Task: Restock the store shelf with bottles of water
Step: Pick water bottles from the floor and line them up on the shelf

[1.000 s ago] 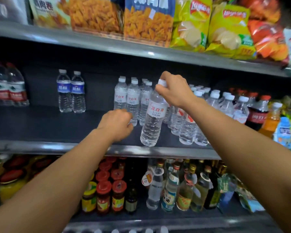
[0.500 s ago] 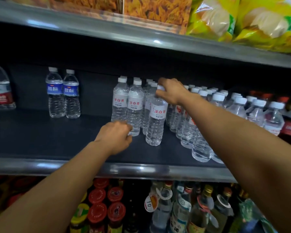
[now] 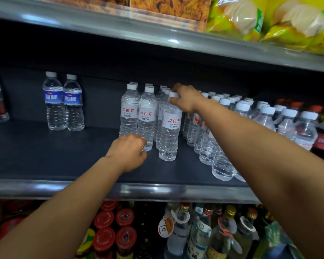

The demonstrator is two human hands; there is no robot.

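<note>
The right hand (image 3: 185,99) pinches the white cap of a water bottle (image 3: 169,131) that stands upright on the dark shelf (image 3: 45,156), at the front of a row of like bottles. The left hand (image 3: 128,149), fingers curled and holding nothing that can be seen, sits just left of that bottle, near the base of its neighbour bottle (image 3: 147,118). The risk, in judgement: held only by its cap, the bottle could tip if released off-balance, knocking the packed rows (image 3: 251,118) to its right. The curled left hand might also nudge the neighbour over when pulled away.
</note>
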